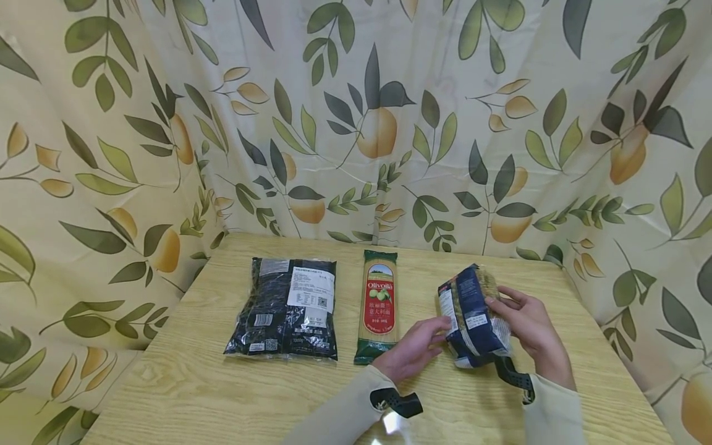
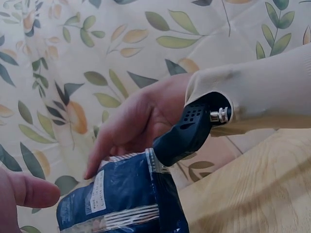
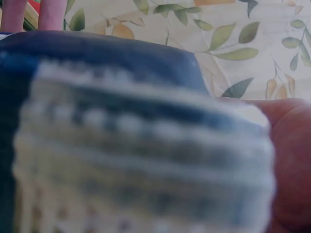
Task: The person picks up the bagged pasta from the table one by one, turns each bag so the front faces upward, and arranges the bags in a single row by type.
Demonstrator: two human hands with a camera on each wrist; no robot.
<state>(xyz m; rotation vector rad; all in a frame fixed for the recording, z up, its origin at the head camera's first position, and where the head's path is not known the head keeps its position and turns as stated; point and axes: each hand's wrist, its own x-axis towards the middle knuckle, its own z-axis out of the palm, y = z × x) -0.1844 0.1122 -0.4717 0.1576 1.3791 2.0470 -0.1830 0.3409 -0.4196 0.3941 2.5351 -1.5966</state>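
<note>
Blue packet (image 1: 467,293) sits tilted over the right part of the desk (image 1: 183,395), between the person's two hands; whether its lower edge touches the wood cannot be told. The right hand (image 1: 531,324) grips its right side, thumb over the front and the other fingers reaching round behind. The left hand (image 1: 408,349) has its fingers extended with a slight bend, the tips at the packet's left edge; how firmly they press, if at all, does not show.

The step in hand appears to be steadying and turning the packet. The right hand seems to carry most of the hold, so the left would do well to support the opposite edge with flat fingers rather than poke at the film. The wrapper looks thin and creased, and the contents probably shift inside, so even pressure from both sides would serve better than a hard pinch at one corner. The left forearm passes close to the red-and-green pasta pack (image 1: 381,296), so a low sweep could nudge it; the black bag (image 1: 267,309) lies well apart.
</note>
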